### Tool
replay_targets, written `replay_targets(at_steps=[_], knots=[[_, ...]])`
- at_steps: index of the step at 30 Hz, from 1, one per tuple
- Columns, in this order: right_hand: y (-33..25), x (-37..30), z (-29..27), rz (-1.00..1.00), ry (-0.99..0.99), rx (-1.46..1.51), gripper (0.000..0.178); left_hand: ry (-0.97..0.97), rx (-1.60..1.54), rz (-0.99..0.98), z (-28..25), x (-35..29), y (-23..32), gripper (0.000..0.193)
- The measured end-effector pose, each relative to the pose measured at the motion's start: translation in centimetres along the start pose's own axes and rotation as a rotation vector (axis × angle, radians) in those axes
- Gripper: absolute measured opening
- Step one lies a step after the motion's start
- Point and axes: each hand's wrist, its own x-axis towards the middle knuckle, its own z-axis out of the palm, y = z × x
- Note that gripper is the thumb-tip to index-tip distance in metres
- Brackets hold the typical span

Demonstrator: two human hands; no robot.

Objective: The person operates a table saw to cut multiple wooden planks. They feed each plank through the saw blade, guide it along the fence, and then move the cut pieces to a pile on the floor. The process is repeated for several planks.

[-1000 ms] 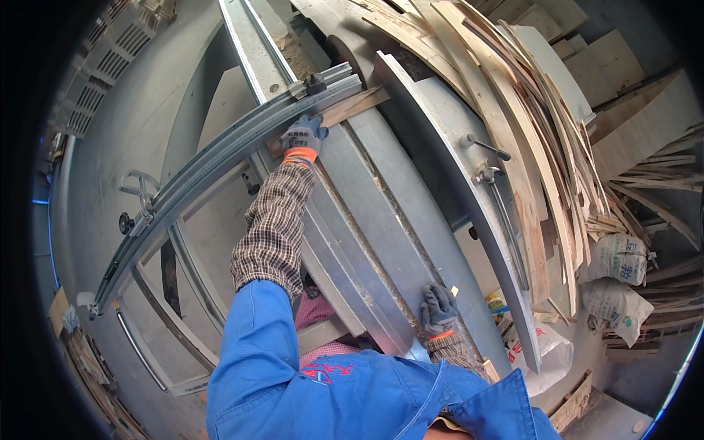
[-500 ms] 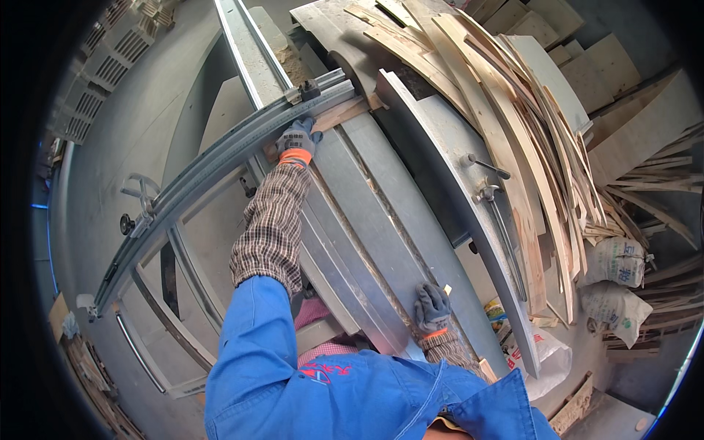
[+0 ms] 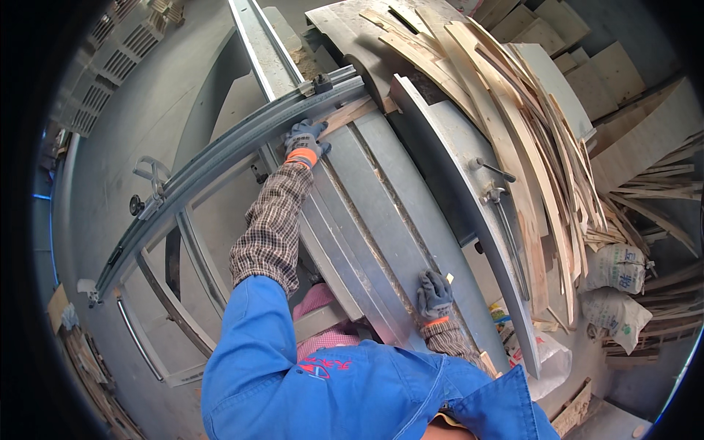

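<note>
Board [image 3: 350, 118] under curled left hand [image 3: 305, 139]

Left work glove [image 3: 307, 139]: blue-gray, dark print on the back; right work glove [image 3: 435, 295]: darker gray, creased; both end in bright orange knit cuffs [image 3: 301, 156]; checked oversleeves [image 3: 271, 220], brown and cream, gathered near the left elbow; blue work jacket [image 3: 359, 392] with pale seam stitching, pointed collar [image 3: 499, 403]; red embroidery-like chest marking [image 3: 323, 365]; pink-and-white checked cloth [image 3: 328, 340] shows past the jacket edge; too little visible to name the garment.
</note>
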Motion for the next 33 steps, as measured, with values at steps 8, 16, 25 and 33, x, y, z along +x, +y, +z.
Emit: replay_targets(at_steps=[8,16,25,33], knots=[[0.5,-0.9,0.1,-0.048,0.0,-0.004,0.037,-0.005,-0.576,0.043,5.8,-7.5,-3.2,0.079],[0.7,-1.5,0.9,-0.056,0.027,-0.03,0.035,-0.622,-2.362,0.029,3.2,-28.5,-2.6,0.041],[-0.2,-2.4,2.1,-0.106,-0.026,-0.14,0.032,-0.008,-2.185,-0.097,0.9,-41.0,-7.7,0.044],[0.0,-2.3,2.2,-0.044,-0.102,-0.316,0.034,0.673,-2.168,-0.222,2.5,-55.4,-19.8,0.05]])
